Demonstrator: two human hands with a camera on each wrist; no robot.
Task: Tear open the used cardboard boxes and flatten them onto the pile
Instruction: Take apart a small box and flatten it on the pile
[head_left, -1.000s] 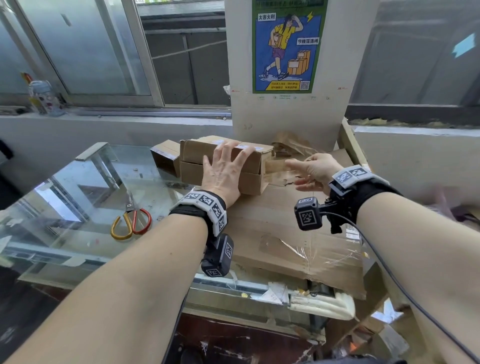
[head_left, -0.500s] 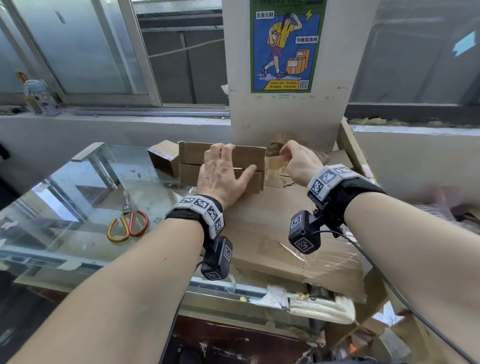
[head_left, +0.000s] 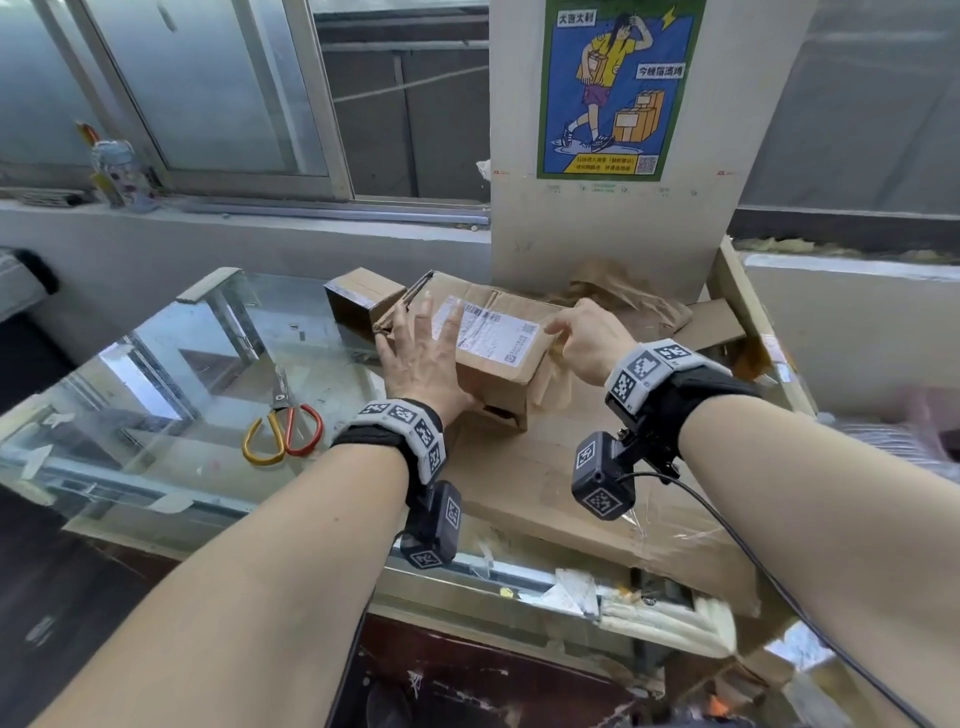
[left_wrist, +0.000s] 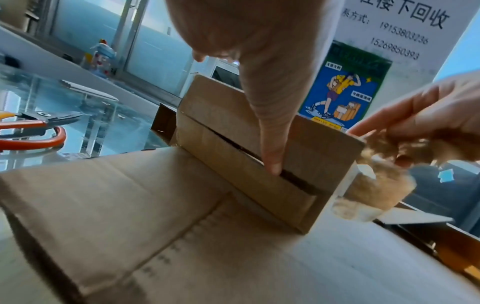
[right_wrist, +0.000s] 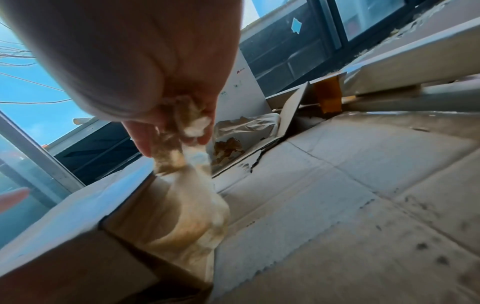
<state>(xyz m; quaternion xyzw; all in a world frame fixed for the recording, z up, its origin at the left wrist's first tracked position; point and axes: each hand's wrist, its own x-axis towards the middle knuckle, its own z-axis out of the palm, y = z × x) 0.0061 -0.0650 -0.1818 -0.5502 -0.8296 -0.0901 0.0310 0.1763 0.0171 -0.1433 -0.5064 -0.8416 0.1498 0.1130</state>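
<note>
Two hands work one box at the centre of the head view. The left hand (head_left: 423, 358) lies spread, fingers straight, on the near-left face of the labelled box (head_left: 493, 343), apparently to keep it from sliding, while the right hand (head_left: 587, 340) pinches a crumpled strip of brown tape (head_left: 545, 384) at the box's right end, likely to peel the seam open. The box stands on the pile of flattened cardboard (head_left: 561, 493), which lies lower right on the glass counter (head_left: 171, 364); scissors (head_left: 283, 426) lie untouched at left, and a small box (head_left: 363, 299) sits just behind.

In the left wrist view, mid-frame, the left thumb (left_wrist: 272, 131) presses at the slit between the box's flaps (left_wrist: 233, 133), bracing it. The tape hangs at the right edge.

In the right wrist view, upper left, the fingers (right_wrist: 145, 139) clamp the bunched tape, which runs down to the box corner at lower left, so a pull should strip it off.
</note>
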